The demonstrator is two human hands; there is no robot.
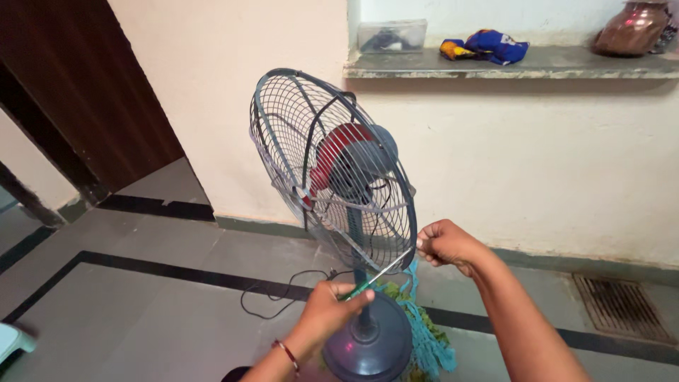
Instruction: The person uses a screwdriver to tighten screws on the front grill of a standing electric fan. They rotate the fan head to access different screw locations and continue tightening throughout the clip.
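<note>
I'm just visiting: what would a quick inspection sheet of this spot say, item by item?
Surface: grey tiled floor with dark stripes.
Job's things: pedestal fan with wire guard, standing on a round base; green-handled screwdriver, tip at the guard's lower rim.
Clutter: teal cloth bunched beside the base.
Grippers: left hand holds the screwdriver; right hand pinches the guard's rim.
Cables: black cord looping on the floor.
Surroundings: wall ledge with clear box, coloured cloth, brown pot; floor drain; dark door.

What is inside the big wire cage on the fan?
Inside the round grey wire fan cage sit grey blades and a red motor housing. The mesh wires partly cover them, so the blade count is unclear.
</note>
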